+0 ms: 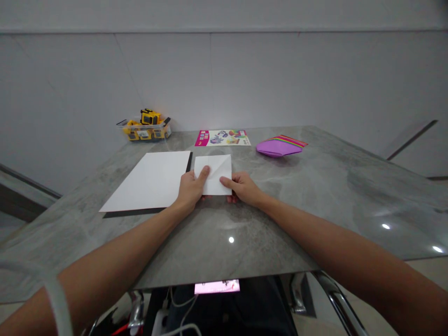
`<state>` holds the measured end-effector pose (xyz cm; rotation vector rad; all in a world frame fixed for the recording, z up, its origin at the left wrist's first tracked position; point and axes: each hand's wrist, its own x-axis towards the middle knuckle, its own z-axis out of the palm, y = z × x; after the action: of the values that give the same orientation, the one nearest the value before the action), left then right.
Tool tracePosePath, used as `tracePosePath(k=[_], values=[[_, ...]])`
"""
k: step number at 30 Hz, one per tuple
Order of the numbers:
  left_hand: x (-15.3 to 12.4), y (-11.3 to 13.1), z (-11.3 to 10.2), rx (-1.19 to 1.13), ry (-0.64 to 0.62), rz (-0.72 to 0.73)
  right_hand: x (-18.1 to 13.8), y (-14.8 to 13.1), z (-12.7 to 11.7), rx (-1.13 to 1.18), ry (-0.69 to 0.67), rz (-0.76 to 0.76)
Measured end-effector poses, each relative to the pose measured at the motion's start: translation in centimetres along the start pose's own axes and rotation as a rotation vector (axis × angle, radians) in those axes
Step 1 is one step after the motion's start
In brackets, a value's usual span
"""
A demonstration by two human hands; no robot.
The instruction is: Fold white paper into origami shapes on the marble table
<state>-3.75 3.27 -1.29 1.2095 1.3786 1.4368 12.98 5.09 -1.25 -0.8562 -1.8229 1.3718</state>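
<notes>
A small white square of paper [215, 169], creased across its face, lies flat on the grey marble table [315, 205]. My left hand [191, 188] rests on its near left corner, fingers together and pressing down. At the near right corner my right hand [242, 188] pinches the sheet's edge, thumb on top and fingers curled beneath. Both forearms reach in from the near edge of the table.
A large white sheet [150, 179] on a black board lies just left of the hands. At the back are a yellow toy vehicle in a clear tray [147, 127], a colourful instruction leaflet [223, 137] and a stack of coloured paper with purple on top [280, 145].
</notes>
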Motion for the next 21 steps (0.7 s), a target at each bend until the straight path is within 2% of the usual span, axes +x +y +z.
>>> tracePosePath(k=[10,16,21], values=[[-0.8,1.5,0.4,0.066,-0.047,-0.055,-0.6,-0.8,-0.1,0.035,0.05,-0.018],[-0.9,1.1,0.2,0.085,-0.095,-0.023,-0.1,-0.6,-0.3,0.07,0.18,-0.05],[-0.5,0.9,0.0,0.109,-0.128,-0.032,0.2,-0.3,-0.8,0.109,0.183,-0.029]])
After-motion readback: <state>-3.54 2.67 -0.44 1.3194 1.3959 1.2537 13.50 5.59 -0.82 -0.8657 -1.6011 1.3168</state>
